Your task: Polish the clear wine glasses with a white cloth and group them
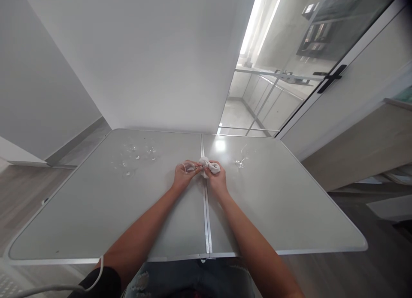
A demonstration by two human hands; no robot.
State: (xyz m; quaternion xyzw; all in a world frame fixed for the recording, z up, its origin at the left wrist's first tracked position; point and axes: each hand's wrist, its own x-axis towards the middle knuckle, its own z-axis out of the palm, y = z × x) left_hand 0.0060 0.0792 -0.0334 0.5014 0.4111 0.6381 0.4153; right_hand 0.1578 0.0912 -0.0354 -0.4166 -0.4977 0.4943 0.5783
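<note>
Near the middle of the table, my left hand (184, 174) is closed around the bowl of a clear stemmed glass (189, 166), which lies sideways with its stem toward the right. My right hand (217, 179) pinches a white cloth (213, 166) bunched about the stem end of that glass. The cloth hides the foot of the glass. Off to the right, another clear stemmed glass (240, 162) stands by itself. Several more clear glasses (152, 152) are grouped on the left part of the table; their outlines are faint.
The pale folding table (277, 203) has a metal seam (206, 220) down its middle and a metal rim. A white wall (154, 74) rises behind it. To the right is a glazed door with a black handle (333, 78). A white cable (100, 270) hangs at the lower left.
</note>
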